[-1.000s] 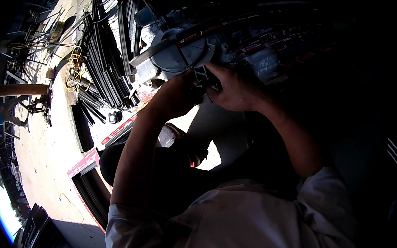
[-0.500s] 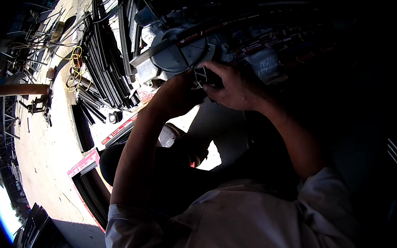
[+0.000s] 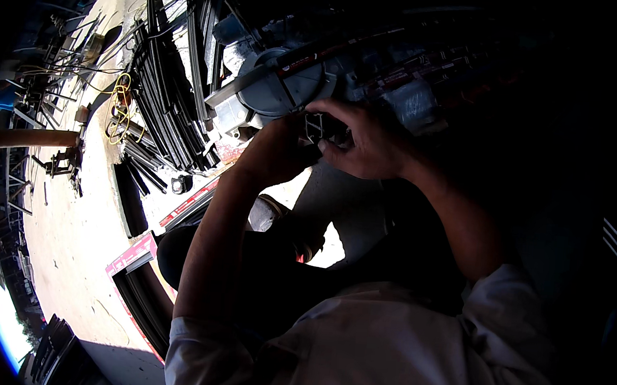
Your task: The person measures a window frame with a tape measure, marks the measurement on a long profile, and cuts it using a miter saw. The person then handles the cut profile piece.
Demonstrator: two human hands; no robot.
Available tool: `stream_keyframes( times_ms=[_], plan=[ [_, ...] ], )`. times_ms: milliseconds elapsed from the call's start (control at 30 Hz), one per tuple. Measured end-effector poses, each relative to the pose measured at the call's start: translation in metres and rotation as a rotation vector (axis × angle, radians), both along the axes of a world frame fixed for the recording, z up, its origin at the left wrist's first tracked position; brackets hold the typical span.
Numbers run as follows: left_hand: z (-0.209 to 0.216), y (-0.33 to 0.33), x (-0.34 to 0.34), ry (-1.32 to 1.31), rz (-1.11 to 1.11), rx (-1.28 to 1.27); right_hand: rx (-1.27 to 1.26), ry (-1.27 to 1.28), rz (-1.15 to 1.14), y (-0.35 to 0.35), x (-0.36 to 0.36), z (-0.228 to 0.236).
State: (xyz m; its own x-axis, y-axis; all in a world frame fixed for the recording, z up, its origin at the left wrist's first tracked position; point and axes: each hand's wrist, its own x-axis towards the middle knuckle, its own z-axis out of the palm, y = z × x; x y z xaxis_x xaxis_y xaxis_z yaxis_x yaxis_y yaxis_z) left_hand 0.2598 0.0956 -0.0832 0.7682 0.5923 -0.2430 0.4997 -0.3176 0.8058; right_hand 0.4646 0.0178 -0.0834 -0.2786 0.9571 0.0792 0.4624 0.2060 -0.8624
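Observation:
Both my hands are closed on a short piece of metal profile (image 3: 314,127), its hollow end showing light edges between them. My left hand (image 3: 280,147) grips it from the left, most of its fingers in shadow. From the right, my right hand (image 3: 371,141) pinches it, index finger along the top and thumb below. Just beyond the hands lies the round grey turntable (image 3: 264,93) of what looks like a cutting saw, with a long bar (image 3: 288,69) across it.
Many long black profiles (image 3: 162,89) lie on the ground to the left. A yellow cord (image 3: 119,111) is coiled past them. Near my left knee sits a pink-edged carton (image 3: 132,255) with dark lengths inside. A clear plastic bag (image 3: 409,103) lies right of the turntable.
The profile has turned slightly, so more of its hollow end shows. My right thumb and fingers have shifted a little on it. A blue shape has appeared at the far left.

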Motion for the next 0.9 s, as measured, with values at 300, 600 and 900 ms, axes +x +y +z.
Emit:
stream_keyframes(
  times_ms=[300, 600, 900],
  plan=[
    [0.0, -0.002, -0.002, 0.034, 0.001, -0.016, 0.078, 0.166, -0.08, 0.008, 0.003, -0.008],
    [0.005, -0.005, 0.001, 0.041, -0.012, 0.009, -0.091, 0.294, -0.094, 0.008, 0.006, -0.009],
    [0.011, -0.009, 0.005, 0.094, 0.0, 0.048, -0.053, 0.263, -0.111, 0.005, 0.004, -0.001]
  ],
)
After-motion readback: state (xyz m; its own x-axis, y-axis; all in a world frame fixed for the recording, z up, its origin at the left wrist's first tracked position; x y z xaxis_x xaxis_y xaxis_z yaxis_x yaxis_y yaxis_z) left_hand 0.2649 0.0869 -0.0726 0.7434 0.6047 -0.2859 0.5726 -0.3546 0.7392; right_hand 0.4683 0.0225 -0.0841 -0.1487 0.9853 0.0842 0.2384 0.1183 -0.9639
